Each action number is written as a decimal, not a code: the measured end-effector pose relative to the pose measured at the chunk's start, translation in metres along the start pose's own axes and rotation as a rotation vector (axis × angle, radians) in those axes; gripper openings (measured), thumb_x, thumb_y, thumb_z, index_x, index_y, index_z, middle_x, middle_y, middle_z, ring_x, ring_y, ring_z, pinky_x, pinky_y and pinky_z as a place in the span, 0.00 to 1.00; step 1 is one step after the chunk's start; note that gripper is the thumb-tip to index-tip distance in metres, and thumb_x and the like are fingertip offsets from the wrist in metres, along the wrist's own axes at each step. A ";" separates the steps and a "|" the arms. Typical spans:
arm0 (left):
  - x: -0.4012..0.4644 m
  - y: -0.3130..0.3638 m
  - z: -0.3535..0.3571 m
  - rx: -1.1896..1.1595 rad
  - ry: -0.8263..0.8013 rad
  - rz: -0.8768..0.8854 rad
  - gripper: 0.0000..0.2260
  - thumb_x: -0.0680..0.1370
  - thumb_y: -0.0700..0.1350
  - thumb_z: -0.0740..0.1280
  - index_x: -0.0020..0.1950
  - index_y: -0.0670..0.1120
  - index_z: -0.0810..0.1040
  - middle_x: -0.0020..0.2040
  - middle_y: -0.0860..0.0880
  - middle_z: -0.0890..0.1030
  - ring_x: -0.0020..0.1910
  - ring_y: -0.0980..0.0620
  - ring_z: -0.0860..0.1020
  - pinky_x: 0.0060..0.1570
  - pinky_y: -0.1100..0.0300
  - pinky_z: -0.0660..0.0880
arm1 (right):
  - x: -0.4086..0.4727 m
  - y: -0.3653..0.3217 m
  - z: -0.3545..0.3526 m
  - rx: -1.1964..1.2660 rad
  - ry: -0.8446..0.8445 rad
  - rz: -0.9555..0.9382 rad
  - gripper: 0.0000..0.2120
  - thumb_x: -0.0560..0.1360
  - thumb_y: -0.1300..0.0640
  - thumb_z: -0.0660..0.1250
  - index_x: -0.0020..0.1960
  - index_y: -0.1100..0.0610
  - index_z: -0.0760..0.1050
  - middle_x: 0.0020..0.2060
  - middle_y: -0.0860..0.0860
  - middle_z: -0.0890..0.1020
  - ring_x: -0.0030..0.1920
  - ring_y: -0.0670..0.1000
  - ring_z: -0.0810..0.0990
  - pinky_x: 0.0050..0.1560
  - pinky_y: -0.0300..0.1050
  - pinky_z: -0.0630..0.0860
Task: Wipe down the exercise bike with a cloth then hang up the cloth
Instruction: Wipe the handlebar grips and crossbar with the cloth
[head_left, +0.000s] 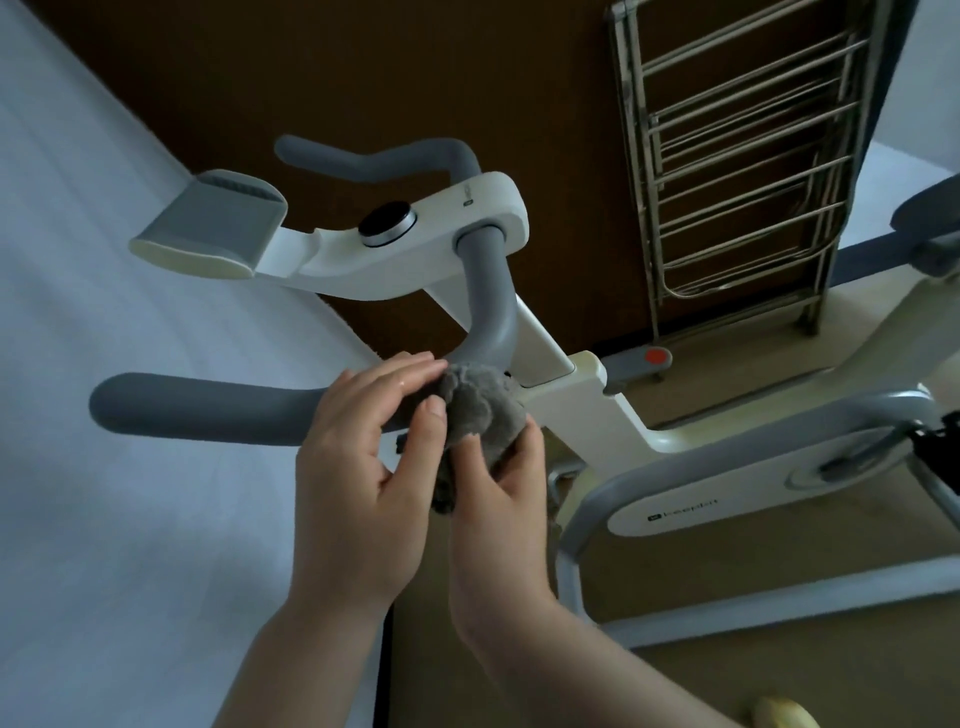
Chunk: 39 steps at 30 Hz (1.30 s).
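A white exercise bike (582, 395) with grey padded handlebars (208, 410) fills the middle of the view, its black round knob (387, 222) on the white console. A bunched grey cloth (475, 415) sits against the near bend of the handlebar. My right hand (498, 509) grips the cloth from below, fingers curled round it. My left hand (363, 457) pinches the cloth's left side, thumb on it and fingers lying across the handlebar bend.
A folded metal drying rack (737, 171) leans against the dark brown wall behind the bike. A white bed or sheet (104, 467) lies along the left. The bike's grey saddle (930, 213) shows at the right edge, a pedal (940, 436) below it.
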<state>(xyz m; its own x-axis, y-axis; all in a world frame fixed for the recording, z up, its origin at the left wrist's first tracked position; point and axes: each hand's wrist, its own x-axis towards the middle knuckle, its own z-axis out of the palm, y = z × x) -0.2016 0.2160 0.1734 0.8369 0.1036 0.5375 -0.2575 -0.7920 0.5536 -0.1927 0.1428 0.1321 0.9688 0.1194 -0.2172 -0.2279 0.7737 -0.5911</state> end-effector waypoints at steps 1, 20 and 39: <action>0.000 0.001 0.001 0.005 0.010 -0.006 0.14 0.79 0.49 0.61 0.60 0.48 0.80 0.58 0.54 0.80 0.60 0.53 0.77 0.58 0.50 0.77 | 0.004 -0.004 -0.001 0.005 0.014 0.012 0.15 0.78 0.56 0.65 0.63 0.48 0.72 0.55 0.49 0.81 0.53 0.45 0.82 0.43 0.36 0.80; 0.010 0.041 0.034 0.082 0.238 -0.255 0.09 0.77 0.48 0.63 0.54 0.56 0.79 0.51 0.62 0.80 0.51 0.58 0.79 0.60 0.45 0.74 | 0.048 -0.050 -0.020 -0.362 -0.085 -0.048 0.25 0.73 0.51 0.71 0.67 0.45 0.68 0.61 0.47 0.74 0.56 0.43 0.78 0.45 0.37 0.80; 0.024 0.062 0.062 0.200 0.352 -0.335 0.09 0.76 0.51 0.65 0.57 0.58 0.77 0.49 0.72 0.76 0.53 0.65 0.76 0.58 0.44 0.75 | 0.085 -0.073 -0.026 -0.540 -0.237 0.039 0.23 0.74 0.46 0.68 0.67 0.49 0.70 0.62 0.53 0.74 0.57 0.50 0.79 0.51 0.51 0.82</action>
<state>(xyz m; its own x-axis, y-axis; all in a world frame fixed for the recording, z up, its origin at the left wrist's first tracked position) -0.1673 0.1324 0.1816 0.6353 0.5396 0.5525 0.1225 -0.7767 0.6178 -0.0965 0.0808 0.1367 0.9399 0.3255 -0.1036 -0.2206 0.3468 -0.9116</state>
